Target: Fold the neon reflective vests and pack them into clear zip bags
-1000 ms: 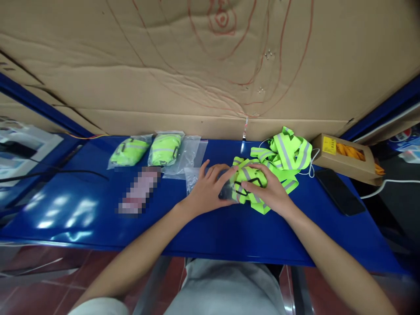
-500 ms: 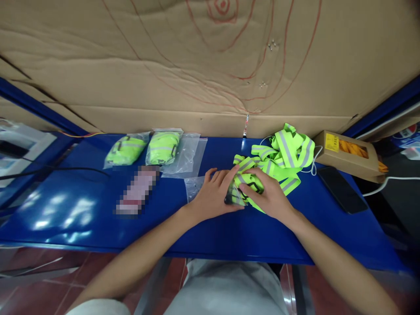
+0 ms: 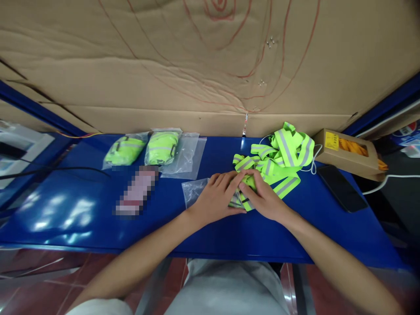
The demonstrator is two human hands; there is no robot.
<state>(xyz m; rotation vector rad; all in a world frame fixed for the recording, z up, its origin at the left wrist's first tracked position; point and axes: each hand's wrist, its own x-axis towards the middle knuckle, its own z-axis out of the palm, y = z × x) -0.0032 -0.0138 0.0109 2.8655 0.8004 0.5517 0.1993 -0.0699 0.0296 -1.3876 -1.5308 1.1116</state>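
My left hand (image 3: pixel 215 196) is closed round a clear plastic bag (image 3: pixel 193 191), whose flat end sticks out to the left beneath it. A folded bundle of neon yellow-green reflective strap (image 3: pixel 248 204) sits between my hands, partly inside the bag. My right hand (image 3: pixel 262 197) grips the bundle, thumb on top and fingers curled over its far side. Both hands meet at the bag's mouth, which they mostly cover. Just beyond them lies a loose heap of the same reflective strap (image 3: pixel 288 146) with grey stripes.
On the blue table (image 3: pixel 210 240), two filled bags (image 3: pixel 162 148) of reflective strap lie back left, beside flat clear bags (image 3: pixel 192 155). A blurred-out pinkish object (image 3: pixel 137 192) is nearer. At right are a black phone (image 3: pixel 342 188), a cardboard box (image 3: pixel 351 153) and a white cable (image 3: pixel 390 179).
The bundle sits deeper between my hands, with less of it and its black buckle showing. My right hand has shifted slightly left, and its fingers are closer to my left hand.
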